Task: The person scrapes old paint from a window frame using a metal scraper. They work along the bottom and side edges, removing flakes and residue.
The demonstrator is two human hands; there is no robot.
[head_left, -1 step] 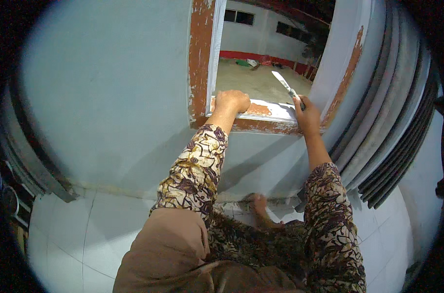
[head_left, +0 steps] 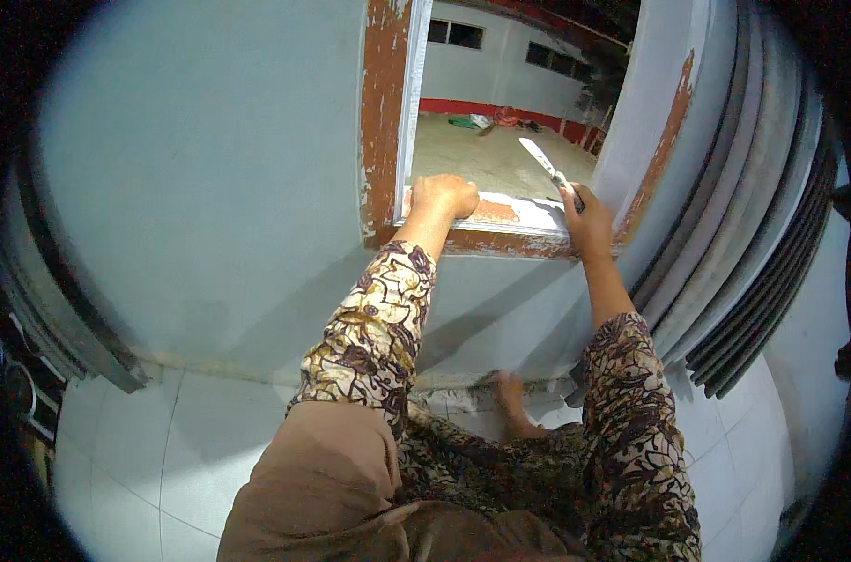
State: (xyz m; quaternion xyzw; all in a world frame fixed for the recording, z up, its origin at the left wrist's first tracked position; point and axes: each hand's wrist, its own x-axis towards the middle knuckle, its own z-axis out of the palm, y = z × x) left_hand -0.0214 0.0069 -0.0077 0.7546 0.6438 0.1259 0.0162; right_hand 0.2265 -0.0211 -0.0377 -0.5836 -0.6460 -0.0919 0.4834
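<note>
Grey poles (head_left: 739, 225) right; distant red heap (head_left: 507, 116), perhaps cloth.

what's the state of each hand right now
Left hand: closed, at the bottom of the window frame; whether it grips anything cannot be told.
Right hand: closed, holding a white-bladed tool.

Resting the curled left hand (head_left: 441, 197) on the sill (head_left: 496, 213) of the peeling brown-and-white window frame (head_left: 382, 122). Gripping a pale-bladed knife (head_left: 540, 157) in the right hand (head_left: 590, 221), near the window frame's lower right corner, with its blade slanting up across the opening. Having long grey lengths (head_left: 746, 197) right of the window frame, and a bare foot (head_left: 511, 398) and white floor tiles (head_left: 121, 440) below it.
</note>
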